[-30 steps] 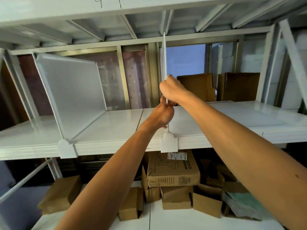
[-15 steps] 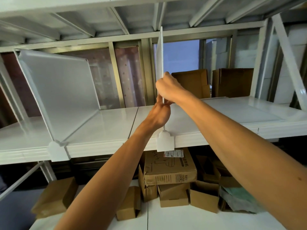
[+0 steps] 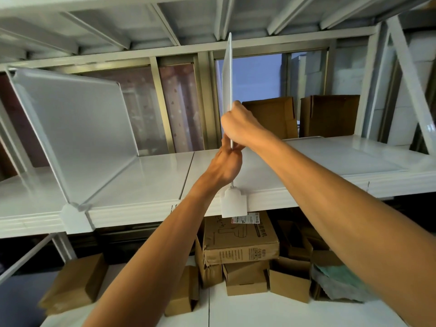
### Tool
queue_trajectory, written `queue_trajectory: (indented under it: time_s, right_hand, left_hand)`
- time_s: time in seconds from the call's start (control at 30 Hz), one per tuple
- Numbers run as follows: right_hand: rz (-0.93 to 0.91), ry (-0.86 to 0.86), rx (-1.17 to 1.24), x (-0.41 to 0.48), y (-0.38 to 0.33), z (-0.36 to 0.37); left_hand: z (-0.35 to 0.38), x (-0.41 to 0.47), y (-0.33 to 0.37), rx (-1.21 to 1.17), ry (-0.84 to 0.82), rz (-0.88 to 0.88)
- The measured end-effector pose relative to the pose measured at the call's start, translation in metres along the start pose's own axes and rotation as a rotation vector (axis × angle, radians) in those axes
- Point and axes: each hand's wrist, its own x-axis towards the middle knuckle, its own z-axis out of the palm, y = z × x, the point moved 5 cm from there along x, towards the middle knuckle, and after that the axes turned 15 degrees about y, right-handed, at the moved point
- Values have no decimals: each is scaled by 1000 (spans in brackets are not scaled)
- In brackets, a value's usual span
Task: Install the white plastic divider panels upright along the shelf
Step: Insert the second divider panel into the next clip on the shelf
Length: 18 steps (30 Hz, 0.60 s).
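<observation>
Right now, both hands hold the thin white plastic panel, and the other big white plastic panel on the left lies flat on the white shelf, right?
No. The head view shows the big white plastic panel on the left standing on its edge on the white shelf, not flat. The left hand and right hand do hold the thin white plastic panel.

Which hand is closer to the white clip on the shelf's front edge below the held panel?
Left. The left hand grips the panel edge just above the clip; the right hand grips it higher up, farther from the clip.
</observation>
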Motion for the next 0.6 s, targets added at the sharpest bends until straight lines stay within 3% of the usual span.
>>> queue_trajectory:
  time_s: [0.6]
  right_hand:
    - [-40,-51,-33,-2,-9,7]
  left_hand:
    - [-12,2,-1,6,-11,-35]
